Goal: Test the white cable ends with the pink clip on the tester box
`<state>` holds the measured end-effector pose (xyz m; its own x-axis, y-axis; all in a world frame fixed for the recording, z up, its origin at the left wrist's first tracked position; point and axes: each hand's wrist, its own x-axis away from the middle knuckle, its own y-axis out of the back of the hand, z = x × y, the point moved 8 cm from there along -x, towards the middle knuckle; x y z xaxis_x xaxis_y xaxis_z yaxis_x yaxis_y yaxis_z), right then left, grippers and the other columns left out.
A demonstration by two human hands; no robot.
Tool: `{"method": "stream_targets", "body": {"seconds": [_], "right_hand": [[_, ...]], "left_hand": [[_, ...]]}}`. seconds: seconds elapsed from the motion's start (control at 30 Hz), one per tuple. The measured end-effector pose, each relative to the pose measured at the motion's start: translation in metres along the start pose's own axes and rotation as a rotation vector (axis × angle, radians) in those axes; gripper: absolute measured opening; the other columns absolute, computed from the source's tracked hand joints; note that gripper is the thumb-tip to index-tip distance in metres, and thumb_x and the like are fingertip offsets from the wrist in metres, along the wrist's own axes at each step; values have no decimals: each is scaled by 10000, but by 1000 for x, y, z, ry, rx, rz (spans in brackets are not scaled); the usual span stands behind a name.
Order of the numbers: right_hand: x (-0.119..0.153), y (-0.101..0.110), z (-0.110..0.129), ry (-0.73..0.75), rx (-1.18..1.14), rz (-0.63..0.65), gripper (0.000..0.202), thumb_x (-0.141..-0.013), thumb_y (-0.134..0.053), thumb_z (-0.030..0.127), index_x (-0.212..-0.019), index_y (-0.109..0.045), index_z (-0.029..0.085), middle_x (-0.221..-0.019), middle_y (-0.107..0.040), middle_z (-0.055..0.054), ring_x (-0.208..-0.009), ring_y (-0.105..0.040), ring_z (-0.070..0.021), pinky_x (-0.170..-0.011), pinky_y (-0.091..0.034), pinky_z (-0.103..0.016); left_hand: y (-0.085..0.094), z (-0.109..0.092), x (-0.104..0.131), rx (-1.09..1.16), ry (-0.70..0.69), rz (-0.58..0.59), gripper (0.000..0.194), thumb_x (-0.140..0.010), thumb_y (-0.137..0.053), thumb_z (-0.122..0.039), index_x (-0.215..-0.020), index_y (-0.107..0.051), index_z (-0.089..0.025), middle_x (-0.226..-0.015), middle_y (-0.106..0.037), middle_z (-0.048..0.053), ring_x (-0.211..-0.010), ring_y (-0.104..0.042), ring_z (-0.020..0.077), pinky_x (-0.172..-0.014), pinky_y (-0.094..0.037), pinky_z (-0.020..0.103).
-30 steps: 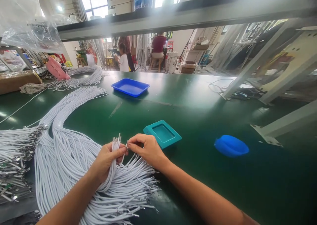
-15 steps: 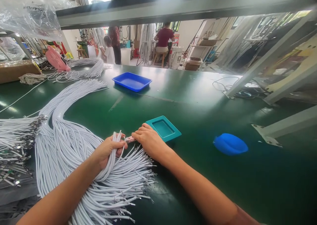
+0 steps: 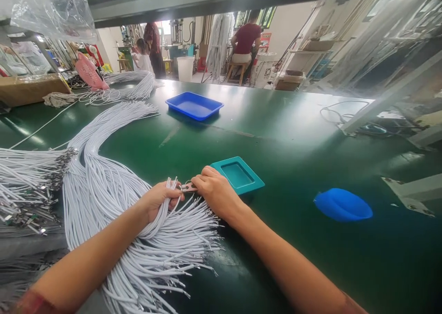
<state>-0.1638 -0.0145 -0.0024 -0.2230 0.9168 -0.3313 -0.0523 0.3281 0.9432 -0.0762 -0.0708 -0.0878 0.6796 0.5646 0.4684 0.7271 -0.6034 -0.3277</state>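
Observation:
My left hand (image 3: 161, 201) is closed round a small bunch of white cables (image 3: 159, 224), their tips standing up past the thumb. Wire strippers (image 3: 188, 187) with flat, notched metal jaws are gripped in my right hand (image 3: 214, 189); its fingers hide the handles. The jaws point left and meet a cable tip at the left fingertips, though whether they are closed on it I cannot tell. Below both hands spreads a large bundle of white cables (image 3: 113, 189), its loose ends fanning out to the right. A teal tray (image 3: 253, 178) is just beyond my right hand.
A blue tray (image 3: 195, 107) stands farther back on the green table (image 3: 293, 157). To the right lie a blue pouch-like object (image 3: 341, 206) and a metal frame foot (image 3: 407, 196). More cables with metal ends (image 3: 31, 185) lie left, near a pink fan (image 3: 90, 72). People are in the background.
The view has shifted, so the table things sit farther right for the outer ones and slightly higher at the back. The strippers' jaws show more clearly; both hands keep their hold.

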Motion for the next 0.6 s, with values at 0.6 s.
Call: {"method": "stream_targets", "body": {"seconds": [0.6], "right_hand": [[10,22,-53,-423,-141,-185,316,-874,-418,255,-1163,-520,179,-1136,-570,-103,-1094,-406,-258,-929,-308,-428]], "left_hand": [[-1,-18,27,16,-112,-2,300,-660,-674,-172,-932,-561,-114,-615,-526,-7,-444,-379,27,-422,-292,139]]}}
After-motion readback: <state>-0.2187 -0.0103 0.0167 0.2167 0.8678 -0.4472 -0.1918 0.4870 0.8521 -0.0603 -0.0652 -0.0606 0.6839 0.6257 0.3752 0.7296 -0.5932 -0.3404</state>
